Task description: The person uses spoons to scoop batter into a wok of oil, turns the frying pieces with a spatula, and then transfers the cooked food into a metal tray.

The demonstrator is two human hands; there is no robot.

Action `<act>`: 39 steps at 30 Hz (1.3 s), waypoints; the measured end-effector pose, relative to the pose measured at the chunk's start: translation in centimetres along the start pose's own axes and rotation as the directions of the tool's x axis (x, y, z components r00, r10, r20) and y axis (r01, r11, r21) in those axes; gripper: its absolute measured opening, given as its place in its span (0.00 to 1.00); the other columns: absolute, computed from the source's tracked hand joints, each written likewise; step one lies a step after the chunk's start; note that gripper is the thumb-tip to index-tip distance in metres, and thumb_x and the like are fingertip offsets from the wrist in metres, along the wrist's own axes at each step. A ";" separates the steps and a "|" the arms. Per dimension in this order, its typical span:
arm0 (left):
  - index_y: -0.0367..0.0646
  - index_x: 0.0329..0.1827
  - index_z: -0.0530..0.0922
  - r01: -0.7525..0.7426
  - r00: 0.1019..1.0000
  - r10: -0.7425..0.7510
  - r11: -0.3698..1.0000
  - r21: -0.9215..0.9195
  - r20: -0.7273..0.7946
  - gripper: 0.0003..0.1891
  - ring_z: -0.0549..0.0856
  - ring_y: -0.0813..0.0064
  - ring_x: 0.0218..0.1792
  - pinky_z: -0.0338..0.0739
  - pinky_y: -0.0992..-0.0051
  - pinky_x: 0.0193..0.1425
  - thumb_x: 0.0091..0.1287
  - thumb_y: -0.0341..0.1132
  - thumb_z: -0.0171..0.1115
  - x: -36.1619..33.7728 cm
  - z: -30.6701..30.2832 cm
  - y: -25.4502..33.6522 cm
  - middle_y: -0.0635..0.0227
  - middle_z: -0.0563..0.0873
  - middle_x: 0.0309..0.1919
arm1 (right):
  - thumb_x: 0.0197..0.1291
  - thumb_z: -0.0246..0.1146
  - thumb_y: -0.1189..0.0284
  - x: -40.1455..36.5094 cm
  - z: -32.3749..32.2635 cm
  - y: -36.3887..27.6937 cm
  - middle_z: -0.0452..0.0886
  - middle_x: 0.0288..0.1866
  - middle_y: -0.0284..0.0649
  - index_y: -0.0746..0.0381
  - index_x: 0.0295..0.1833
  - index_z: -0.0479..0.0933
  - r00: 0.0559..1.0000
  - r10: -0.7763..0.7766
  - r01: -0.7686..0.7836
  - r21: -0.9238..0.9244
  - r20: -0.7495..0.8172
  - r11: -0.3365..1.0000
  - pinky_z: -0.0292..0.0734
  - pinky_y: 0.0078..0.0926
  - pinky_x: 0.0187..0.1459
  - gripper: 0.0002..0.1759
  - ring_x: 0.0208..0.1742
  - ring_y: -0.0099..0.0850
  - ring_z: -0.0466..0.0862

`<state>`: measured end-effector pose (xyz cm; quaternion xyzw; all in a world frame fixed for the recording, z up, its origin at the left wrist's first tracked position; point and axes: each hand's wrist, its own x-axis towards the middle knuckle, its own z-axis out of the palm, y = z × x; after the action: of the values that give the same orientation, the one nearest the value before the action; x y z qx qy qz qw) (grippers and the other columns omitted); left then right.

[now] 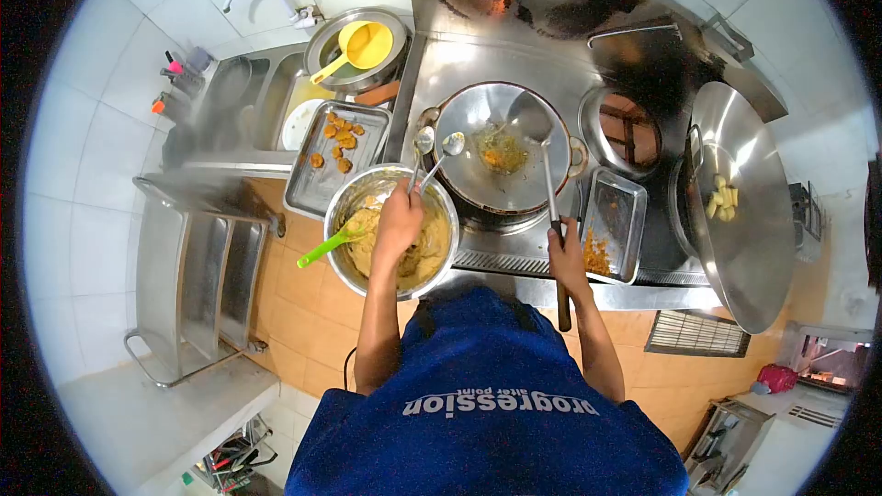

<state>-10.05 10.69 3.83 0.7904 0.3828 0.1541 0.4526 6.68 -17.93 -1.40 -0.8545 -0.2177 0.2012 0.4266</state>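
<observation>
My left hand point(398, 222) is closed round two metal spoons point(451, 144), their bowls pointing away from me toward the wok's left rim. Beneath this hand is a steel mixing bowl point(337, 266) of thick yellowish batter point(424, 257), with a lime-green-handled utensil point(322, 250) resting in it. My right hand point(570, 262) grips the dark handle of a long skimmer point(530, 117). The skimmer's broad round head is over the right side of the wok point(459, 119). Oil and a small cluster of orange-yellow bits point(503, 158) show in the wok's middle.
Left of the wok, a metal tray point(308, 186) carries several browned fritters point(342, 135). A yellow dipper point(370, 44) sits on a basin by the sink. To the right are a tray point(634, 211) of orange crumbs and a large tilted wok point(753, 257) with pale chunks point(724, 197).
</observation>
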 end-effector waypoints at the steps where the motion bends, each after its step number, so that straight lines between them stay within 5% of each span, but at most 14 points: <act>1: 0.33 0.51 0.75 0.005 1.000 -0.005 1.000 -0.001 -0.001 0.16 0.81 0.35 0.44 0.73 0.50 0.47 0.76 0.38 0.47 -0.1 0.0 0.0 0.36 0.83 0.37 | 0.72 0.56 0.66 0.3 0.0 0.2 0.79 0.43 0.59 0.63 0.63 0.64 1.000 0.001 -0.001 -0.002 0.005 1.000 0.74 0.45 0.47 0.20 0.45 0.53 0.82; 3: 0.33 0.51 0.75 -0.003 1.000 0.002 0.999 -0.032 -0.019 0.15 0.81 0.35 0.44 0.73 0.50 0.47 0.75 0.37 0.48 -0.1 0.0 0.0 0.36 0.83 0.37 | 0.73 0.54 0.69 0.8 0.2 1.1 0.70 0.24 0.38 0.64 0.61 0.64 0.988 -0.066 0.058 -0.061 -0.143 0.997 0.67 0.32 0.29 0.16 0.25 0.28 0.72; 5: 0.33 0.51 0.75 -0.004 1.000 0.003 1.000 -0.030 -0.028 0.15 0.81 0.35 0.44 0.73 0.50 0.47 0.75 0.37 0.48 -0.1 0.1 0.0 0.35 0.83 0.37 | 0.73 0.54 0.68 0.6 0.4 2.2 0.71 0.25 0.39 0.63 0.62 0.64 0.987 -0.079 0.068 -0.083 -0.137 0.994 0.68 0.33 0.30 0.18 0.27 0.30 0.73; 7: 0.33 0.51 0.75 -0.002 0.999 0.001 1.000 -0.030 -0.036 0.15 0.81 0.35 0.44 0.73 0.50 0.47 0.75 0.37 0.48 -0.1 0.3 0.1 0.35 0.83 0.37 | 0.73 0.54 0.66 0.0 0.1 1.3 0.80 0.43 0.59 0.63 0.64 0.63 0.995 0.043 -0.034 -0.104 0.088 0.994 0.74 0.47 0.48 0.20 0.47 0.57 0.82; 11: 0.32 0.51 0.75 0.001 1.000 -0.001 1.000 -0.005 -0.029 0.15 0.81 0.35 0.44 0.74 0.50 0.48 0.74 0.36 0.48 -0.3 0.3 0.2 0.35 0.83 0.37 | 0.73 0.54 0.66 -0.5 -1.0 -3.4 0.78 0.46 0.60 0.64 0.64 0.63 0.981 0.161 -0.165 0.033 0.109 0.986 0.74 0.48 0.50 0.20 0.47 0.54 0.83; 16: 0.31 0.50 0.75 0.007 0.999 -0.008 0.999 -0.034 -0.039 0.15 0.81 0.35 0.44 0.73 0.50 0.48 0.74 0.36 0.48 -0.2 0.3 -0.1 0.35 0.83 0.37 | 0.73 0.55 0.65 0.6 -0.2 0.8 0.78 0.42 0.52 0.64 0.65 0.62 1.000 -0.008 0.004 -0.131 -0.027 0.991 0.74 0.45 0.46 0.21 0.38 0.39 0.80; 21: 0.32 0.50 0.75 0.046 0.999 -0.045 0.999 -0.005 0.025 0.16 0.81 0.36 0.45 0.73 0.50 0.48 0.75 0.38 0.49 -0.1 0.4 -0.4 0.35 0.83 0.39 | 0.73 0.55 0.65 -0.2 -0.8 -1.6 0.77 0.34 0.49 0.63 0.64 0.62 0.981 0.136 -0.130 -0.046 0.140 0.990 0.72 0.40 0.42 0.21 0.36 0.42 0.80; 25: 0.31 0.49 0.75 -0.043 0.998 0.041 0.999 -0.033 -0.047 0.16 0.81 0.35 0.45 0.73 0.49 0.48 0.75 0.39 0.49 -0.5 0.5 -0.2 0.35 0.83 0.37 | 0.73 0.54 0.65 0.7 -0.7 -0.6 0.78 0.34 0.50 0.63 0.63 0.63 0.994 -0.024 0.015 -0.087 -0.105 0.996 0.72 0.45 0.42 0.20 0.38 0.46 0.81; 27: 0.31 0.49 0.75 0.017 1.000 -0.017 1.000 0.024 0.009 0.16 0.80 0.35 0.45 0.73 0.49 0.47 0.75 0.39 0.49 -0.4 0.5 -0.3 0.35 0.83 0.37 | 0.73 0.54 0.65 0.6 -1.2 -0.4 0.79 0.36 0.51 0.62 0.63 0.63 0.992 0.123 -0.118 -0.131 0.035 0.984 0.72 0.47 0.44 0.19 0.39 0.48 0.82; 31: 0.31 0.49 0.75 0.024 1.000 -0.024 1.000 0.010 -0.008 0.16 0.80 0.35 0.45 0.73 0.49 0.48 0.75 0.38 0.48 -0.5 0.7 -0.2 0.35 0.83 0.37 | 0.73 0.55 0.65 -0.2 -1.1 -0.4 0.78 0.38 0.52 0.62 0.65 0.62 0.971 0.145 -0.135 -0.062 0.191 0.989 0.73 0.45 0.43 0.20 0.38 0.46 0.80; 32: 0.31 0.49 0.75 0.009 1.000 -0.009 1.000 0.013 -0.018 0.16 0.80 0.34 0.45 0.73 0.49 0.48 0.75 0.38 0.48 -0.5 0.7 -0.2 0.35 0.83 0.37 | 0.73 0.55 0.65 -0.2 -0.9 -0.4 0.77 0.37 0.51 0.62 0.65 0.62 0.994 0.033 -0.032 -0.011 0.109 0.999 0.73 0.43 0.42 0.21 0.36 0.46 0.79; 36: 0.30 0.49 0.75 0.029 0.999 -0.030 0.999 -0.014 -0.025 0.16 0.80 0.34 0.45 0.73 0.49 0.47 0.75 0.38 0.48 -0.7 0.5 -0.1 0.34 0.82 0.38 | 0.73 0.54 0.67 0.7 -0.9 0.6 0.78 0.40 0.53 0.62 0.65 0.62 0.996 -0.001 -0.010 -0.129 -0.086 0.992 0.73 0.46 0.45 0.20 0.40 0.50 0.81; 39: 0.30 0.49 0.75 0.042 0.999 -0.042 0.999 -0.017 -0.001 0.16 0.80 0.34 0.45 0.73 0.49 0.47 0.75 0.38 0.48 -0.6 0.4 0.5 0.33 0.82 0.38 | 0.73 0.54 0.66 0.2 -1.2 0.9 0.79 0.41 0.55 0.62 0.65 0.63 0.996 0.073 -0.060 -0.198 0.059 0.978 0.73 0.48 0.46 0.20 0.42 0.51 0.82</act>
<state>-10.01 9.87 4.07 0.7782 0.3983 0.1482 0.4623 7.66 -19.07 -1.55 -0.8920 -0.2219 0.2209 0.3261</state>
